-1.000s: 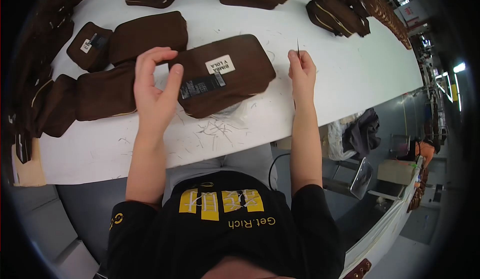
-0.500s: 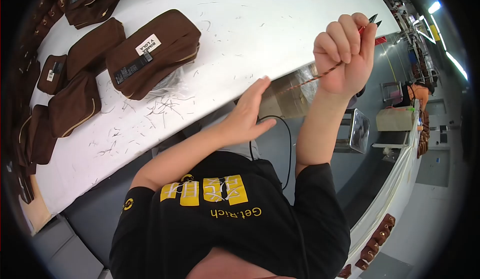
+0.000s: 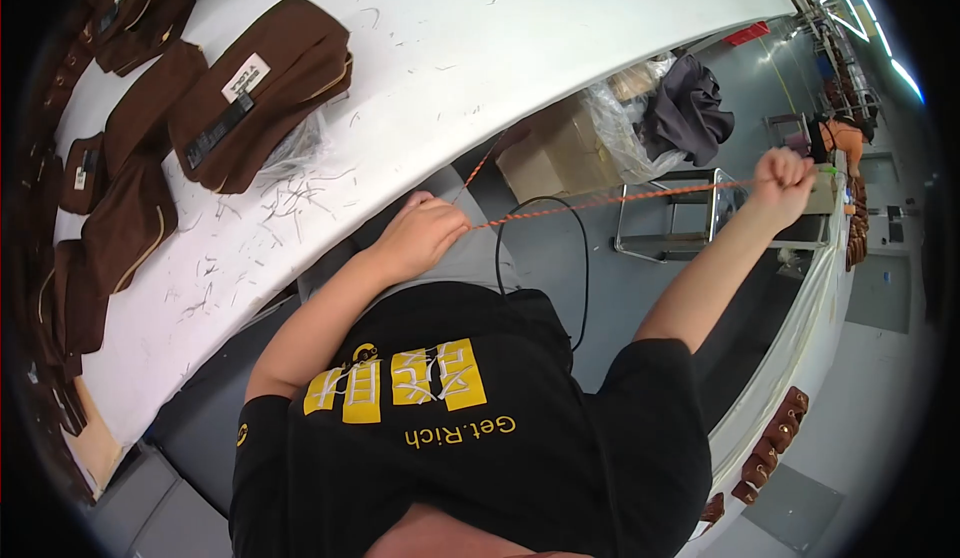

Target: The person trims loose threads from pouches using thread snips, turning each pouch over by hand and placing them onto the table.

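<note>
A twisted orange cord [image 3: 610, 198] stretches almost straight between my two hands, above the floor beside the table. My left hand [image 3: 425, 230] is closed on it near my lap, and another length of cord [image 3: 478, 170] slants up from that hand toward the table edge. A blurred dark red piece shows at its upper end. Out to the right, my right hand [image 3: 783, 183] is a fist gripping the cord's other end. Whether the black-tipped red tool is still inside that fist cannot be made out.
Brown zippered pouches [image 3: 265, 88] lie on the white table [image 3: 450, 58], with scattered thread scraps. Beside it are a cardboard box [image 3: 560, 153], clear plastic, a dark cloth [image 3: 688, 108] and a metal stool [image 3: 665, 238]. A black cable [image 3: 585, 288] loops near my lap.
My right hand has moved right and down, away from the table. My left hand, open before, has moved left and closed on the cord, which is now drawn out long between both hands.
</note>
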`<act>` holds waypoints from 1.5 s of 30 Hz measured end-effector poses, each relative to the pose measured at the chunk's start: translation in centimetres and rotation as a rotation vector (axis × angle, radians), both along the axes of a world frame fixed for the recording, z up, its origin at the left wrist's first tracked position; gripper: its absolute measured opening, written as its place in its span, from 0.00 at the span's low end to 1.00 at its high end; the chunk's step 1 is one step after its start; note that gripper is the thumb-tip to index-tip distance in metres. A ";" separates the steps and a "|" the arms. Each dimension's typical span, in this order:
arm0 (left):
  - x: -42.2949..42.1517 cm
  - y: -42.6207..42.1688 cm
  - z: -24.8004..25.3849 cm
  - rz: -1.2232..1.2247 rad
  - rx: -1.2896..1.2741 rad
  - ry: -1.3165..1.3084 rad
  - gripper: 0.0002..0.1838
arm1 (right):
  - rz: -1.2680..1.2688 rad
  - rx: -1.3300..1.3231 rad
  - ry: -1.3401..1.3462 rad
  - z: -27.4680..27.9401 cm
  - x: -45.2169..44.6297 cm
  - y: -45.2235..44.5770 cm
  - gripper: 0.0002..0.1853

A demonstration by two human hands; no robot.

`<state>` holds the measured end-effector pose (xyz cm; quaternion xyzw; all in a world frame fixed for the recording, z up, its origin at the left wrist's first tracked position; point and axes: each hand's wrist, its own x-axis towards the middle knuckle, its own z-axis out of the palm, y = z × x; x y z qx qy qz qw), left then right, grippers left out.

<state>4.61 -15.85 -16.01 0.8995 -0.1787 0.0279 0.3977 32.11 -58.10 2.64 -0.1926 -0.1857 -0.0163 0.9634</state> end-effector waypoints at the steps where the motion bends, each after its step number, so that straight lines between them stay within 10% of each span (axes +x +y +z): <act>1: 0.4 -0.1 0.8 -0.037 -0.005 -0.043 0.05 | -0.048 0.003 0.036 -2.9 -1.1 -1.7 0.23; 7: 5.9 -5.2 5.5 -0.258 -0.118 -0.062 0.04 | -0.568 0.148 0.749 -21.8 -9.6 -4.2 0.30; 11: 9.1 -12.2 4.5 -0.313 -0.100 0.035 0.08 | -0.099 0.136 0.843 -31.6 -15.6 3.4 0.36; 18: 9.9 -14.4 0.0 -0.595 0.119 0.236 0.11 | -0.150 0.038 1.104 -35.5 -12.7 1.4 0.08; 23: 10.6 -10.6 -0.6 -0.065 0.401 0.185 0.13 | -0.335 0.103 1.193 -39.1 -12.3 1.6 0.09; 32: 11.1 -14.2 -1.1 -0.339 0.486 0.294 0.11 | 0.418 -0.180 1.077 -33.0 -12.9 13.7 0.13; 45: 11.2 -12.6 -2.3 -0.537 0.550 0.282 0.12 | 0.114 -0.513 1.303 -34.9 -11.0 10.4 0.16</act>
